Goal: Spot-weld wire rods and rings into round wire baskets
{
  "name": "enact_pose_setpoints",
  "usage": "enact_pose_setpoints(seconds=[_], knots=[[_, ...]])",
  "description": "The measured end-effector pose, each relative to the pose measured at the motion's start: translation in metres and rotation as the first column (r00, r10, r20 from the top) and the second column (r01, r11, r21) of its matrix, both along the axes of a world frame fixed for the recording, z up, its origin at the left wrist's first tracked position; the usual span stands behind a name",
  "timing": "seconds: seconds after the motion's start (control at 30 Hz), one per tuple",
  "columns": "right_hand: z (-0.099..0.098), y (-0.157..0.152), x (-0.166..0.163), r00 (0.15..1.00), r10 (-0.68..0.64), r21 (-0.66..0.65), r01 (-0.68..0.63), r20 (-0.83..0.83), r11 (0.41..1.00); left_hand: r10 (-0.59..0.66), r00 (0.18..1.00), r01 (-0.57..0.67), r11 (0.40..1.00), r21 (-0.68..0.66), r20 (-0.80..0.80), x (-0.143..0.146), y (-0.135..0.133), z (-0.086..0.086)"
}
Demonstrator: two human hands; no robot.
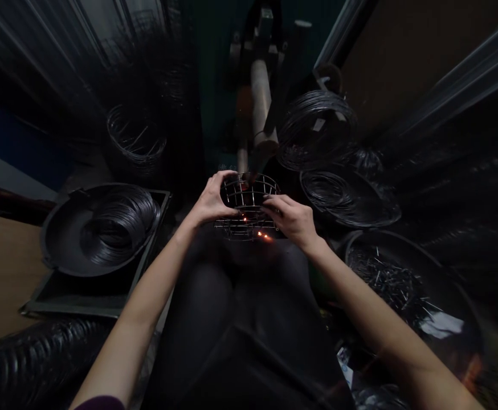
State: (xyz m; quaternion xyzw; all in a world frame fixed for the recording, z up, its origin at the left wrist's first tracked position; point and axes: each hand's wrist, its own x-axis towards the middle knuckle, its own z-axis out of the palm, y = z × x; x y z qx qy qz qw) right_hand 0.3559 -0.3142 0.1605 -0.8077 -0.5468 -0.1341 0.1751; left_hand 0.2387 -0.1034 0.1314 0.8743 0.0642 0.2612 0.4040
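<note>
A round wire basket sits at the lower end of a spot welding machine, between my hands. My left hand grips the basket's left side, thumb and fingers wrapped around the wires. On the right side, the fingers of my right hand are pinched together at the basket's wires; whether a small piece is between them is hidden. Orange sparks glow beneath the basket, above my dark-covered lap.
At left, a black pan holds wire rings on a metal-framed stand. At right are wire coils, a tray of rings and a large pan of short wire pieces. More wire rings stand behind left.
</note>
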Motion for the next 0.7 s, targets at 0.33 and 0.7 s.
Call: enact_pose_setpoints(seconds=[0.33,0.7], knots=[[-0.004,0.018,0.012,0.985,-0.072,0.137,0.095,-0.159,0.986,-0.052,0.995,0.056,0.997,-0.051,0.090,0.022,0.024,-0.007],[0.005,0.045,0.033,0.963,-0.183,0.106,0.207,-0.199,0.973,-0.079,0.993,0.087,0.992,-0.088,0.084,0.055,0.051,-0.002]])
